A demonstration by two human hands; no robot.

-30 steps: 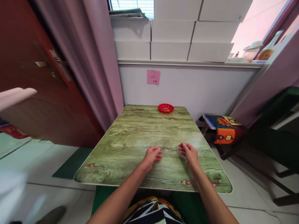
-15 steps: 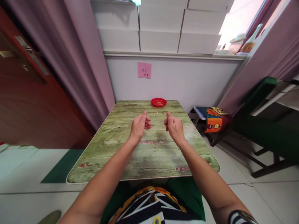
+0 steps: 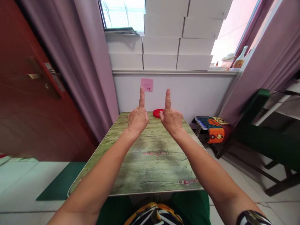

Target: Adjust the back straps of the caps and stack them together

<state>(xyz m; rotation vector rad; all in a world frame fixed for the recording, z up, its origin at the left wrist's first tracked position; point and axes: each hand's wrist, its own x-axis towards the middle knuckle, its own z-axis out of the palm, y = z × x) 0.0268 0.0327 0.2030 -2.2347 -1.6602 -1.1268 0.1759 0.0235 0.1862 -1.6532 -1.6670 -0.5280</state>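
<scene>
My left hand (image 3: 137,119) is raised over the far part of the table, its index finger pointing straight up and the other fingers curled in. Its fingertip overlaps the pink paper note (image 3: 147,85) in view; whether they touch I cannot tell. To the right, my right hand (image 3: 172,120) mirrors it, index finger up and the rest folded. Neither hand holds anything that I can see, and a gap separates them. A red scalloped dish (image 3: 157,113) at the table's far edge is partly hidden behind my right hand.
The green wood-patterned table (image 3: 150,168) spans the space under my forearms. Beyond it stands a white wall with white panels (image 3: 160,45). A cloth-covered stool (image 3: 217,132) and a dark green chair (image 3: 269,143) are at right. A brown door (image 3: 28,109) and purple curtain (image 3: 93,68) are at left.
Both hands have risen and moved forward from above the table. Both index fingers are now stretched up, where before the thumbs pointed up over curled fingers. The view has tilted up.
</scene>
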